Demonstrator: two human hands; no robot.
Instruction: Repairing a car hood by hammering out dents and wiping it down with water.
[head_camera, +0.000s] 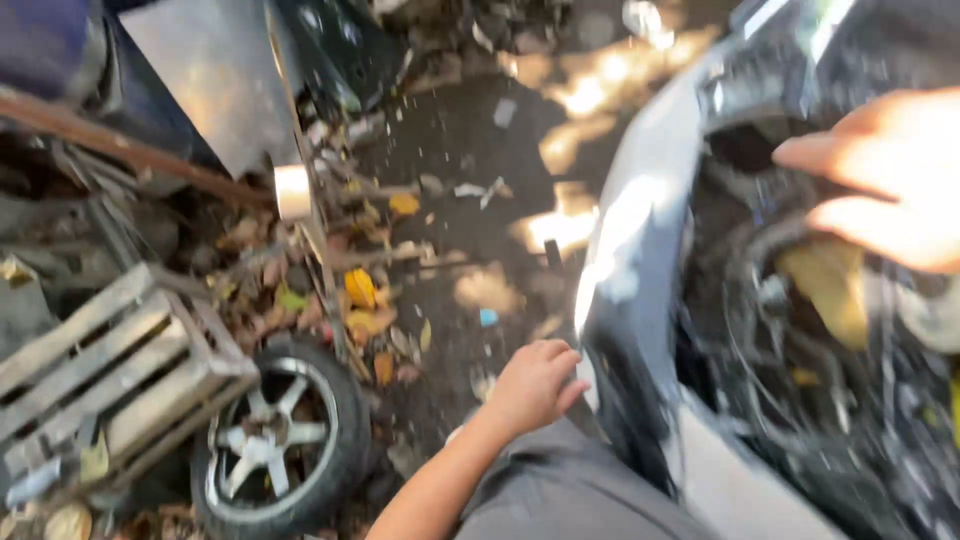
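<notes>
resting loosely curled on a silver car panel (640, 240), left hand (535, 385); right hand (885, 175) open, empty; wheel (280, 435) nearby.

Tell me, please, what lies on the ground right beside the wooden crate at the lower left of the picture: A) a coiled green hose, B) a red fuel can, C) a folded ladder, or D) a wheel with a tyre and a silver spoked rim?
D: a wheel with a black tyre and a silver spoked rim lies flat against the corner of the wooden crate, among fallen leaves.
</notes>
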